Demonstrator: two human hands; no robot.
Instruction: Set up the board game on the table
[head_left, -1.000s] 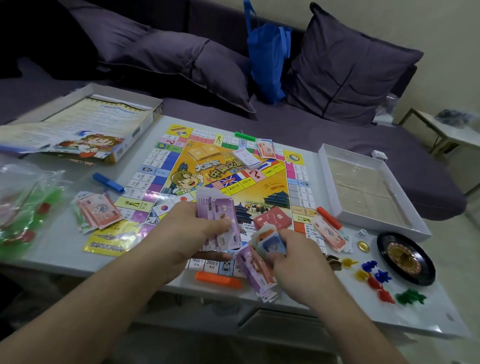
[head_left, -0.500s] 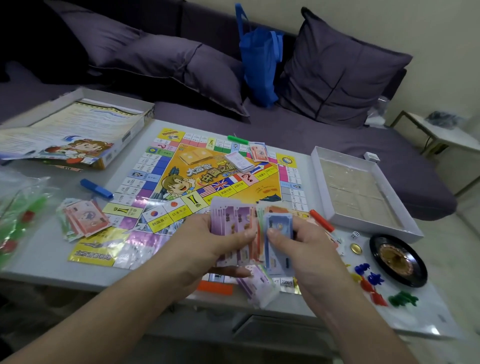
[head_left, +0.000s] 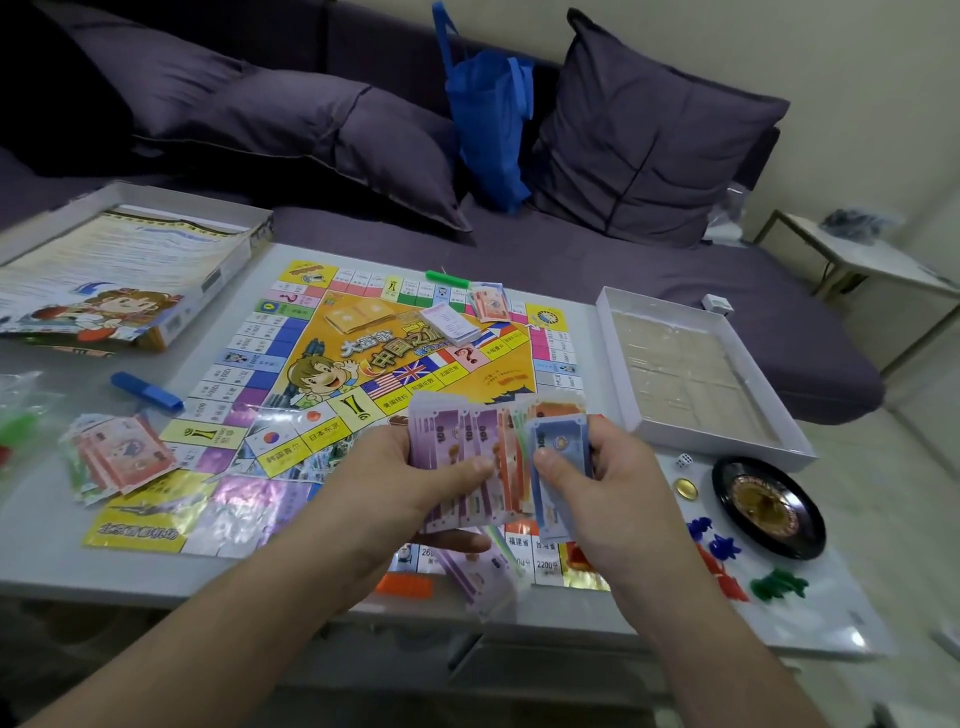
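Both hands are up over the near edge of the board, sharing one fan of play money (head_left: 485, 457): the left hand (head_left: 400, 483) grips the purple notes from below with its thumb pressed across their faces, and the right hand (head_left: 602, 493) pinches a blue note (head_left: 558, 452) at the fan's right end, thumb on top and fingers curled behind. The notes stand roughly upright, long sides running up and away from the palms, overlapped sideways from one hand to the other, so the blue one lies nearer the right hand and looks ready to be slid off that way, I'd judge. Just under the left hand a loose purple wad (head_left: 478, 577) slumps at the table edge, beside an orange block (head_left: 405, 586). Beyond the knuckles the game board (head_left: 322, 374) lies flat and open, with a card deck (head_left: 449, 322) and another money pile (head_left: 485, 301) at its far side. Far left of the left hand sits a dealt stack of notes (head_left: 122, 457), a blue block (head_left: 148, 391) and the box lid (head_left: 130, 270). Right of the right hand are the empty box tray (head_left: 618, 364), a die (head_left: 684, 460), a small roulette wheel (head_left: 768, 506) and coloured pawns (head_left: 727, 551). All rests on a pale glossy table (head_left: 41, 545), in front of a purple sofa (head_left: 597, 260) with cushions and a blue bag (head_left: 491, 119).
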